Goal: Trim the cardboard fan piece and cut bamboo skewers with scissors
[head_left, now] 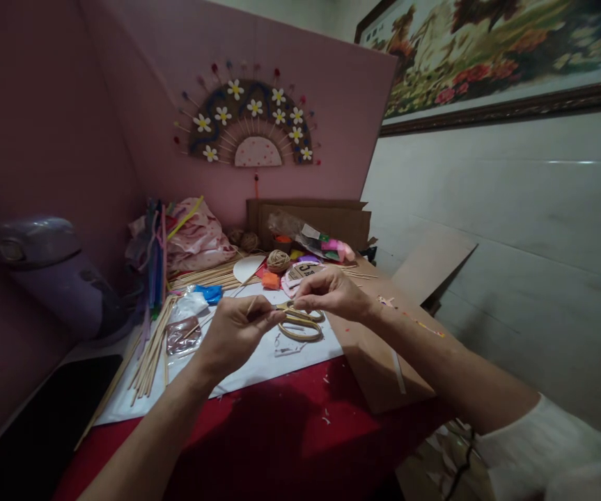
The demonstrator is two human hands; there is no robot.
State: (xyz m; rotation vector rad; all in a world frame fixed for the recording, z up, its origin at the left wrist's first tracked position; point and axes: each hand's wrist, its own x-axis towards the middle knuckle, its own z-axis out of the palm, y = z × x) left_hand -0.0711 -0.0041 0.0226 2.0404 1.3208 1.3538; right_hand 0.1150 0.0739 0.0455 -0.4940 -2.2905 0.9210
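Observation:
Above the white sheet (pixel 248 369), my left hand (pixel 236 332) is closed in a pinch, its fingertips pointing right. My right hand (pixel 332 295) pinches too, just beyond and to the right, with a small gap between the hands. What they grip is too small and dim to name. Beneath and between them lie scissors with gold-coloured handles (pixel 305 337), partly hidden by the fingers. A small clear plastic piece (pixel 288 345) is beside the scissors. Behind the hands sit an orange packet (pixel 271 280) and a ball of twine (pixel 278 261).
Thin wooden sticks (pixel 148 355) and a brown packet (pixel 184 337) lie at left, near a purple flask-like container (pixel 52 278). Cardboard (pixel 373 369) covers the right side of the red cloth (pixel 279 431). A flower-decorated fan (pixel 253 122) hangs on the pink panel behind.

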